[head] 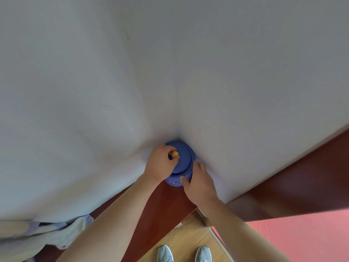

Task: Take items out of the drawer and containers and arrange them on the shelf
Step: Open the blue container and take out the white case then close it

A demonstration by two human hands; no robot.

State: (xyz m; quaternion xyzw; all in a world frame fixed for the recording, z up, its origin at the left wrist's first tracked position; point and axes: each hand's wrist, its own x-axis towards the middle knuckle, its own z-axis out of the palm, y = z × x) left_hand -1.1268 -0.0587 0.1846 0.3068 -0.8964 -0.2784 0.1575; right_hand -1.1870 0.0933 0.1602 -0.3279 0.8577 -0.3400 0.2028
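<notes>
A white sheet point(170, 72) fills most of the view, and at its near edge a blue jar point(174, 182) stands upright on the red-brown wooden ledge point(166, 201), dead ahead between my hands. My left hand point(161, 163) pinches the yellow knob point(175, 153) atop the lid point(186, 155), so the pull runs straight up, while my right hand point(198, 180) grips the jar's right side. The lid hides the contents.

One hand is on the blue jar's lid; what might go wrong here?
The jar stands near the edge of the red-brown top; a hard pull on the lid might tip it, though the right hand steadies it. The left hand pinches only the yellow knob, which may slip. The white cloth presses against the jar's far side and could snag.
</notes>
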